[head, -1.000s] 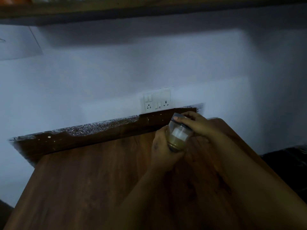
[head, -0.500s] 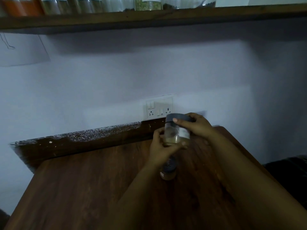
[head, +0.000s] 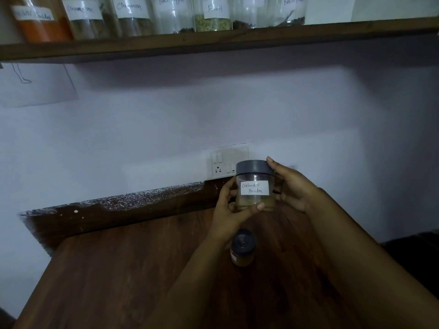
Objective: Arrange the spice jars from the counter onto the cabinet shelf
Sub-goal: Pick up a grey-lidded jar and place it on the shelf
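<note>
1. Progress: shelf (head: 213,41) carries a row of labelled jars (head: 211,15) along its top edge; these count as placed. Row fills approx. left and centre; free space shows at far right.
2. Remaining: two jars not yet shelved. Coriander jar (head: 255,186) is held in the air above the table (head: 118,269), well below the shelf. Small jar (head: 242,250) stands upright on the table, just below the hands, untouched.
3. Est. stage: late, judging by jar count.
4. Left hand (head: 228,210): grip wraps jar's lower left side, thumb across the front base, pinching the glass.
5. Right hand (head: 289,186): grip presses the jar's right side, one fingertip up at the lid rim.
6. Jar attitude: upright, lid on, label facing the camera.
7. Both forearms reach fwd over the table.
</note>
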